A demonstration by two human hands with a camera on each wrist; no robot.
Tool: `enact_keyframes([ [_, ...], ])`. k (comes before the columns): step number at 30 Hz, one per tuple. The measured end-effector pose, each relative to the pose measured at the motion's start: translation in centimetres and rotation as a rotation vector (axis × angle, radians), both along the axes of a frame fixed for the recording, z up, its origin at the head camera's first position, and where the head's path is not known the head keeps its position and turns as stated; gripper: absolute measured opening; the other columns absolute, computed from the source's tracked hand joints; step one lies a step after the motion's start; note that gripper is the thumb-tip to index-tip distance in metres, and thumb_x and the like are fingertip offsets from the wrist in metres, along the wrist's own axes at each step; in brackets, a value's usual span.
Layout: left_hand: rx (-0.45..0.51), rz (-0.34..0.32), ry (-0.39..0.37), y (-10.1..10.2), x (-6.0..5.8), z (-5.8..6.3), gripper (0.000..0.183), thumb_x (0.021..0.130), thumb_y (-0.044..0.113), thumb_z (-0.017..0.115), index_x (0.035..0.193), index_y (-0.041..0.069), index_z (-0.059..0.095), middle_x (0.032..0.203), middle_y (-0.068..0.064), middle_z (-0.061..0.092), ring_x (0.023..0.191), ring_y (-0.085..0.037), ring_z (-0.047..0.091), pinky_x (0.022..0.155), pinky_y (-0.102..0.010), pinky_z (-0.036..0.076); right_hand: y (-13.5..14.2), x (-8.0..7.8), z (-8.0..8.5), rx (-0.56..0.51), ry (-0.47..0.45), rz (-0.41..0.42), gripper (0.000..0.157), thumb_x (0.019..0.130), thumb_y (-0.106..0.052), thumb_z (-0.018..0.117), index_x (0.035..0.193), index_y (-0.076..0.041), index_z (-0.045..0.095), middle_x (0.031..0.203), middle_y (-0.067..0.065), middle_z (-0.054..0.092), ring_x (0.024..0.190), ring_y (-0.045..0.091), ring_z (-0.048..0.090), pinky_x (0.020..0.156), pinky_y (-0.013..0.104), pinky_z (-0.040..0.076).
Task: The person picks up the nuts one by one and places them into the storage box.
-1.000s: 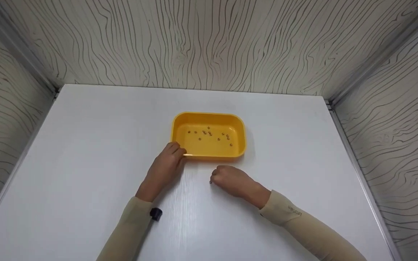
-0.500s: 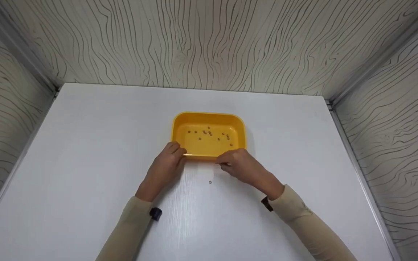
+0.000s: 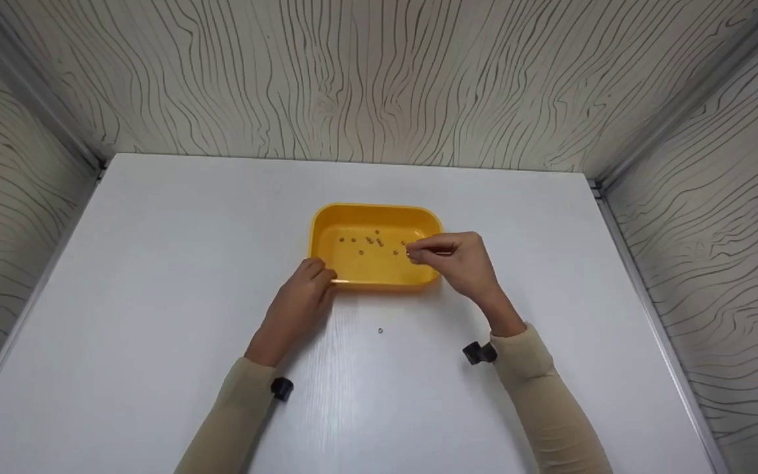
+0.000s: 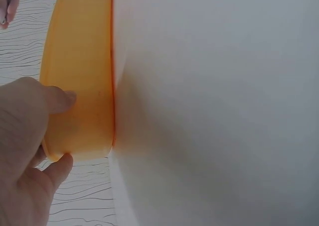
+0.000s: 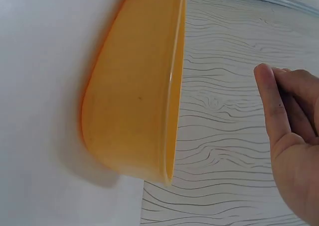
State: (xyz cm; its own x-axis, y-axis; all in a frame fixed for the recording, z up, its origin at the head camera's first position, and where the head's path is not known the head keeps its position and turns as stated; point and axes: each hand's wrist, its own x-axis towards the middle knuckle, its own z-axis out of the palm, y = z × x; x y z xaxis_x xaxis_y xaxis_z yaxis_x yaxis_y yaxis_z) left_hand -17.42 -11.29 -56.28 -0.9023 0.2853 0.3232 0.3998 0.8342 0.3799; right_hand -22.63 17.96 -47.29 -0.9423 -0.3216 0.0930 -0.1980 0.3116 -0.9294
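Note:
A yellow plastic tray (image 3: 379,279) stands on the table with several small, shiny, brownish beads (image 3: 361,252) scattered over its floor. My left hand (image 3: 300,296) grips the tray's near left corner, fingers over the rim; in the left wrist view, thumb and fingers (image 4: 60,100) lie against the tray wall. Above the tray's right side is my right hand (image 3: 461,263), thumb and forefinger pinched together. A tiny bead (image 4: 4,22) shows at those fingertips in the left wrist view. One loose bead (image 3: 380,330) lies on the table in front of the tray.
The white table (image 3: 175,263) is bounded by wood-grain patterned panels (image 3: 353,79) at the back and both sides. Dark wrist-worn devices (image 3: 282,388) sit at both sleeve cuffs.
My right hand has risen from the table near the loose bead, passed the tray's front rim and moved over its right side. The left hand and tray have stayed put.

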Motion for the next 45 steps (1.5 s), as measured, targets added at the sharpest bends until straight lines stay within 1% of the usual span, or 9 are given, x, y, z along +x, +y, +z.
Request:
enact_keyframes([
  [2, 0.000, -0.001, 0.010, 0.0, 0.0, -0.1, 0.017, 0.102, 0.017, 0.069, 0.117, 0.008, 0.071, 0.114, -0.003, 0.065, 0.108, -0.019, 0.058, 0.100, -0.032, 0.058, 0.0, -0.7, -0.2, -0.074, -0.052, -0.025, 0.017, 0.094, -0.009, 0.079, 0.108, -0.001, 0.082, 0.109, 0.014, 0.081, 0.094, 0.018, 0.080, 0.085, 0.029, 0.065],
  [5, -0.001, -0.007, 0.024, -0.1, 0.0, -0.1, 0.017, 0.102, 0.016, 0.070, 0.116, 0.007, 0.071, 0.114, -0.004, 0.065, 0.108, -0.019, 0.058, 0.099, -0.032, 0.058, -0.1, -1.5, -0.6, -0.132, -0.115, -0.062, 0.017, 0.095, -0.010, 0.078, 0.109, -0.001, 0.081, 0.110, 0.015, 0.080, 0.096, 0.018, 0.080, 0.087, 0.031, 0.064],
  [13, -0.005, -0.010, 0.018, 0.0, -0.1, -0.2, 0.018, 0.103, 0.015, 0.068, 0.118, 0.006, 0.071, 0.116, -0.005, 0.066, 0.110, -0.020, 0.060, 0.102, -0.033, 0.058, -0.9, -3.2, -2.0, -0.133, -0.226, -0.168, 0.024, 0.096, -0.013, 0.078, 0.115, 0.001, 0.078, 0.112, 0.016, 0.078, 0.097, 0.019, 0.080, 0.088, 0.028, 0.064],
  [21, -0.009, -0.013, 0.018, 0.1, -0.1, -0.1, 0.017, 0.102, 0.015, 0.069, 0.116, 0.006, 0.071, 0.115, -0.005, 0.066, 0.111, -0.020, 0.059, 0.102, -0.033, 0.057, -1.4, -4.3, -2.9, -0.196, -0.348, -0.250, 0.025, 0.096, -0.005, 0.075, 0.118, 0.007, 0.074, 0.109, 0.018, 0.078, 0.094, 0.018, 0.080, 0.088, 0.029, 0.064],
  [29, 0.010, -0.014, 0.013, 0.1, -0.1, 0.0, 0.017, 0.103, 0.014, 0.068, 0.117, 0.006, 0.071, 0.116, -0.005, 0.066, 0.111, -0.021, 0.060, 0.102, -0.034, 0.057, -1.5, -4.3, -3.1, -0.199, -0.332, -0.257, 0.024, 0.095, -0.003, 0.075, 0.116, 0.008, 0.073, 0.108, 0.020, 0.079, 0.093, 0.019, 0.080, 0.087, 0.031, 0.065],
  [34, -0.011, -0.006, -0.003, 0.1, -0.1, 0.0, 0.018, 0.104, 0.016, 0.067, 0.119, 0.007, 0.071, 0.117, -0.005, 0.066, 0.111, -0.020, 0.059, 0.103, -0.033, 0.057, -1.4, -4.2, -3.3, -0.167, -0.322, -0.272, 0.019, 0.095, -0.005, 0.076, 0.113, 0.003, 0.075, 0.109, 0.019, 0.079, 0.096, 0.021, 0.080, 0.089, 0.032, 0.064],
  [39, -0.021, -0.003, 0.008, 0.2, -0.1, -0.1, 0.017, 0.103, 0.015, 0.068, 0.117, 0.006, 0.071, 0.115, -0.005, 0.066, 0.108, -0.019, 0.060, 0.101, -0.032, 0.058, -1.3, -3.8, -3.1, -0.137, -0.312, -0.274, 0.018, 0.096, -0.009, 0.076, 0.112, 0.000, 0.076, 0.113, 0.022, 0.077, 0.099, 0.023, 0.079, 0.090, 0.032, 0.064],
  [42, -0.014, -0.004, 0.020, 0.2, 0.0, -0.1, 0.016, 0.102, 0.014, 0.069, 0.116, 0.006, 0.071, 0.114, -0.005, 0.065, 0.107, -0.019, 0.059, 0.099, -0.031, 0.059, -1.4, -3.2, -2.7, -0.103, -0.275, -0.249, 0.017, 0.096, -0.011, 0.076, 0.111, -0.002, 0.076, 0.114, 0.021, 0.077, 0.099, 0.024, 0.078, 0.088, 0.031, 0.064],
  [45, -0.002, 0.005, 0.017, 0.2, 0.0, 0.0, 0.016, 0.102, 0.015, 0.070, 0.116, 0.007, 0.071, 0.113, -0.004, 0.065, 0.107, -0.018, 0.059, 0.099, -0.031, 0.058, -1.6, -2.3, -2.1, -0.042, -0.189, -0.201, 0.015, 0.096, -0.012, 0.077, 0.109, -0.004, 0.078, 0.110, 0.017, 0.078, 0.097, 0.025, 0.078, 0.084, 0.026, 0.065],
])
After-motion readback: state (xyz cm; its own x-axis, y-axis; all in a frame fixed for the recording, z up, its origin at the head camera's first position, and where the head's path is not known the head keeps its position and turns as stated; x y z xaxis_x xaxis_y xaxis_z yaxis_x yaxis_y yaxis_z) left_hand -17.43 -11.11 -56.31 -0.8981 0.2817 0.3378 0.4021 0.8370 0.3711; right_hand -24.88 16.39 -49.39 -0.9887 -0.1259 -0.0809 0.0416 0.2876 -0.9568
